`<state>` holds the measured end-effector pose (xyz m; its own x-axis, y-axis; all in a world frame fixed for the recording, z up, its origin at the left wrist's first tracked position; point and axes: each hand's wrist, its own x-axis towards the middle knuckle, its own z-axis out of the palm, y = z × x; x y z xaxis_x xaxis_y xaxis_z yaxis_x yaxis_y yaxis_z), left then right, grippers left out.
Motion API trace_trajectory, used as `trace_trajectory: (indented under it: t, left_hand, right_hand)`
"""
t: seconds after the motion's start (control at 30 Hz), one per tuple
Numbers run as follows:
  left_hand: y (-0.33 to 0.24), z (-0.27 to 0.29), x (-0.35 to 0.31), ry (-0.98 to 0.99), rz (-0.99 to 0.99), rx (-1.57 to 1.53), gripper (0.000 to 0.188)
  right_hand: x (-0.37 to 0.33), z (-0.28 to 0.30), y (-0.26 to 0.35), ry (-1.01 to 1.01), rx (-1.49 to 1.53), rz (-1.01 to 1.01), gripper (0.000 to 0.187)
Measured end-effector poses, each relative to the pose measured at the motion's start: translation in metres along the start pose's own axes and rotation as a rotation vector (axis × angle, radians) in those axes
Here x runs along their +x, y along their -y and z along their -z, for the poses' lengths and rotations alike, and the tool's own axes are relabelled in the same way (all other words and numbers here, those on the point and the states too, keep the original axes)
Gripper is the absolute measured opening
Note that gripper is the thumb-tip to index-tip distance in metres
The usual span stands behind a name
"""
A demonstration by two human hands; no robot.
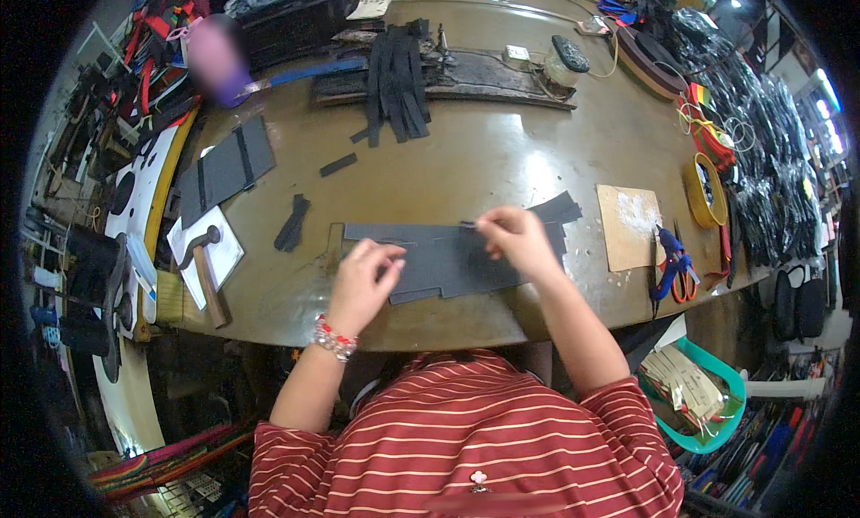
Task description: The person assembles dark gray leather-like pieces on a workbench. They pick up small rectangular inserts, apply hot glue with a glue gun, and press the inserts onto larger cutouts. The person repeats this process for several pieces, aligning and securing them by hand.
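Several dark grey flat pieces point(466, 265) lie overlapping on the table in front of me. My left hand point(365, 280), a beaded bracelet on its wrist, hovers at their left end. Its fingers are loosely curled, with a gap to the thumb and nothing visible between. Above the far edge of the pieces, my right hand point(515, 238) has its thumb and forefinger pinched on a small black strip point(468, 224). Further dark strips point(560, 209) stick out beyond the right hand. The right hand and forearm hide part of the pieces.
Left stand a hammer point(208, 280), a short black strip bundle point(292, 224) and a dark panel point(228, 168). Black strips point(399, 83) hang over a long metal bar. At right lie a brown board point(627, 227), a blue glue gun point(667, 258), orange-handled scissors point(685, 285) and a yellow bowl point(708, 191).
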<state>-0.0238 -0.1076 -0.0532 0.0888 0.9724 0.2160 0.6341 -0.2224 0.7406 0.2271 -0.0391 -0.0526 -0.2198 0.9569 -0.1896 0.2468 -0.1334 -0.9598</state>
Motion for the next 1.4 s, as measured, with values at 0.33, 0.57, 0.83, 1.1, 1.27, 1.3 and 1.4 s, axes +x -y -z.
trace_trajectory:
  t: [0.33, 0.57, 0.83, 1.1, 1.27, 1.3, 1.4]
  left_hand:
    - [0.001, -0.016, -0.009, 0.059, 0.009, 0.131, 0.023]
    - [0.002, -0.02, -0.01, 0.016, -0.021, 0.106, 0.022]
    - [0.0, -0.019, -0.009, 0.053, -0.044, 0.202, 0.031]
    - [-0.003, -0.019, -0.006, 0.111, -0.061, 0.339, 0.041]
    - [-0.004, -0.02, -0.007, 0.129, -0.054, 0.33, 0.039]
    - [-0.004, -0.02, -0.007, 0.126, -0.059, 0.337, 0.04]
    - [-0.003, -0.021, -0.006, 0.108, -0.082, 0.389, 0.042]
  right_hand:
    - [0.024, -0.045, 0.009, 0.139, -0.218, -0.056, 0.022]
    - [0.024, -0.052, 0.013, 0.107, -0.296, -0.064, 0.023]
    - [0.023, -0.056, 0.014, 0.067, -0.409, 0.002, 0.023]
    - [0.026, -0.056, 0.007, 0.065, -0.496, 0.087, 0.02]
    - [0.027, -0.056, 0.007, 0.066, -0.53, 0.133, 0.021]
    - [0.027, -0.056, 0.007, 0.071, -0.535, 0.142, 0.02]
    - [0.027, -0.057, 0.006, 0.062, -0.557, 0.17, 0.019]
